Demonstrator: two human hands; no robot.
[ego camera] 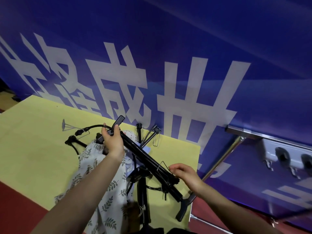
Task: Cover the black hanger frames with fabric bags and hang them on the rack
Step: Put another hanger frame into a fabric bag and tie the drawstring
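Observation:
A folded black hanger frame [145, 157] runs diagonally above the yellow table [38, 141]. My left hand [112, 141] grips its upper end, fingers curled round the bars. My right hand [186, 173] is at the lower end, its fingers curled beside a thin wire clip on the frame; I cannot tell if it pinches the clip. A leaf-print fabric bag [103, 191] lies under my left forearm. More black hanger frames [148, 137] and cords lie on the table behind.
A metal rack bar [222, 159] slants at the right beside the table's edge. A blue banner with white characters [168, 65] fills the background. A white power strip [287, 156] sits at the far right. Red floor lies below.

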